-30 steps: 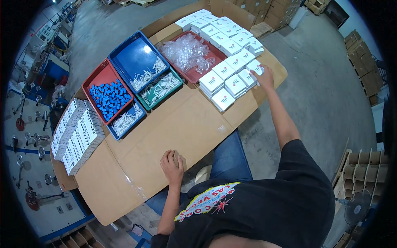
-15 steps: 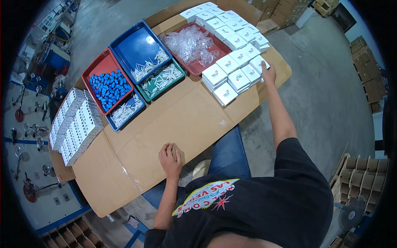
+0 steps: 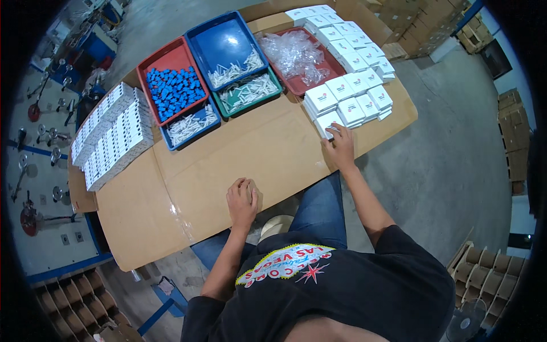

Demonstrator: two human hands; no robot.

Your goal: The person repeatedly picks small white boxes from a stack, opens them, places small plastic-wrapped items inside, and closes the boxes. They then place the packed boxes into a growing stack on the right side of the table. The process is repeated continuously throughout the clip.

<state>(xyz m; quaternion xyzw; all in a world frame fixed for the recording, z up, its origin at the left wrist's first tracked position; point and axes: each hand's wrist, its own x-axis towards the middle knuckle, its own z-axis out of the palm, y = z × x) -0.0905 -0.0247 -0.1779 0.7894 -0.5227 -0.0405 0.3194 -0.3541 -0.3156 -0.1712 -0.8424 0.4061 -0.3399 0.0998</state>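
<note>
My right hand (image 3: 341,149) is at the near corner of a block of flat white square boxes (image 3: 348,108). Its fingers lie over the nearest white box (image 3: 326,121) and the thumb is at its near edge, so the hand grips that box and partly covers it. My left hand (image 3: 243,202) rests on the near edge of the cardboard-covered table (image 3: 211,165). Its fingers are loosely bent and lie on the cardboard, with nothing visible in them.
Behind the boxes, a red tray (image 3: 332,67) holds clear plastic bags (image 3: 293,54). Left of it are blue (image 3: 219,43) and green (image 3: 256,101) trays of white plugs, and a red tray (image 3: 171,54) of blue pieces (image 3: 174,91). Stacked white cartons (image 3: 117,139) line the left edge.
My right hand has come from the right side of the white boxes to the nearest one. My left hand stays by the table edge. The whole view has shifted slightly.
</note>
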